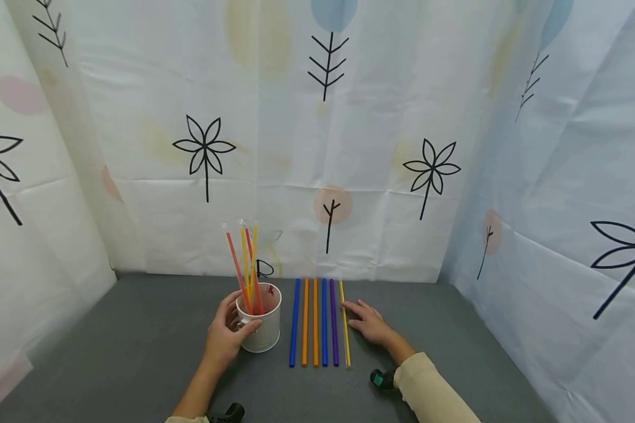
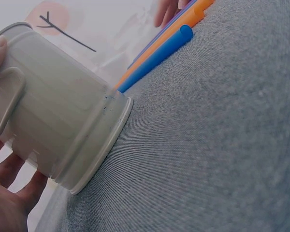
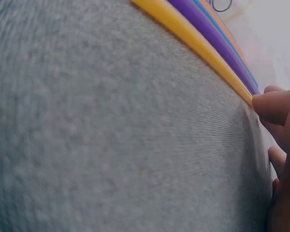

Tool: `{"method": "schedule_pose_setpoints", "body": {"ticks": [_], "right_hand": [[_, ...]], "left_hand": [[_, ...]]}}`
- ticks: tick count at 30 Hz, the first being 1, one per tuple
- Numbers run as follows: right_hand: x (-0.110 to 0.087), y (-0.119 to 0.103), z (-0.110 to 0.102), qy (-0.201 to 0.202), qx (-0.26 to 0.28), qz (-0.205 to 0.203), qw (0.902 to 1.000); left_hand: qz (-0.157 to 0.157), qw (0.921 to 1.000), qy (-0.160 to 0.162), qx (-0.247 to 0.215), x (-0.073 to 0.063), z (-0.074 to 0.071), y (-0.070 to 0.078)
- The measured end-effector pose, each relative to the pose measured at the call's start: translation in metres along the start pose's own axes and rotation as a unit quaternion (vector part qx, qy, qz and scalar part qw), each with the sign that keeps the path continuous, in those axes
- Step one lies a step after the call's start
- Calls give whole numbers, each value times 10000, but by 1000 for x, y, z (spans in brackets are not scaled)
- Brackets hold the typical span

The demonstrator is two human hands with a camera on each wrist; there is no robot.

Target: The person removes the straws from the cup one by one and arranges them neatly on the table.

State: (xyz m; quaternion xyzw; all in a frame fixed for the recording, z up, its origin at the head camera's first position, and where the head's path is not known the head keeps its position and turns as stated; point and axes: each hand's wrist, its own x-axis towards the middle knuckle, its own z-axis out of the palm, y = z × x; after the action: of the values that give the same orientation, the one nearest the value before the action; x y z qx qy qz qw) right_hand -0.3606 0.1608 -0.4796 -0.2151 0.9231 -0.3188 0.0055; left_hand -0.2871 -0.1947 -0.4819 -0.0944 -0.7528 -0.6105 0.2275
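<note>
My left hand [image 1: 227, 329] grips a white mug [image 1: 267, 332] by its side, thumb near the rim and fingers round the back. In the left wrist view, the mug's wire-like handle [image 2: 20, 99] shows beside the hand. Several red and yellow straws [image 1: 253, 258], with clear wrapping at their tops, lean inside the mug. To the right of it lies a row of straws in blue, orange, purple and yellow. At the row's right end, the fingertips of my right hand [image 1: 373, 324] touch the yellow straw [image 1: 346, 329], thumb apart from the index finger.
The purple straw [image 1: 334, 329] lies just left of the yellow one, then a blue straw [image 1: 324, 329], two orange straws [image 1: 304, 329] and another blue straw [image 1: 294, 329]. A grey cloth surface [image 1: 137, 352] lies beneath. White patterned curtains [image 1: 376, 117] stand behind and at both sides.
</note>
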Motion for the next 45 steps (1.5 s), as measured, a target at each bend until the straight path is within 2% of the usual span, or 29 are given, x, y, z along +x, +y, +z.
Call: {"method": "schedule_pose_setpoints", "body": {"ticks": [2, 5, 9, 12, 18, 22, 27, 31, 34, 40, 45], "right_hand": [[-1, 1, -1, 92, 196, 41, 9998], [-4, 3, -4, 177, 768, 14, 9969], [-6, 6, -7, 322, 1570, -103, 9870], [-5, 7, -11, 654, 1933, -31, 9790], [-1, 5, -19, 1557, 2369, 135, 9589], [3, -5, -22, 1807, 2427, -25, 9531], [11, -26, -25, 1783, 2298, -368, 9561], [23, -47, -25, 1593, 2365, -483, 9573], [29, -72, -28, 1483, 2406, -590, 9574], [32, -123, -34, 1341, 2135, -778, 9646], [45, -145, -29, 1119, 2372, -828, 9614]], "left_hand": [[-4, 10000, 11, -61, 0, 1, 0], [14, 9999, 9, -151, 0, 2, 1], [51, 9998, 41, -173, -1, 4, 3], [17, 9998, 78, -189, -1, 5, 4], [-49, 9996, 24, -283, 0, 6, 6], [-60, 9997, 11, -251, 0, 6, 5], [-56, 9997, -14, -230, 0, 5, 3], [4, 9997, 11, -252, 1, 4, 1], [70, 9997, 42, -225, 2, 2, 0], [126, 9999, -5, -111, 2, 0, 0], [146, 9998, -1, -104, 2, 0, -1]]}}
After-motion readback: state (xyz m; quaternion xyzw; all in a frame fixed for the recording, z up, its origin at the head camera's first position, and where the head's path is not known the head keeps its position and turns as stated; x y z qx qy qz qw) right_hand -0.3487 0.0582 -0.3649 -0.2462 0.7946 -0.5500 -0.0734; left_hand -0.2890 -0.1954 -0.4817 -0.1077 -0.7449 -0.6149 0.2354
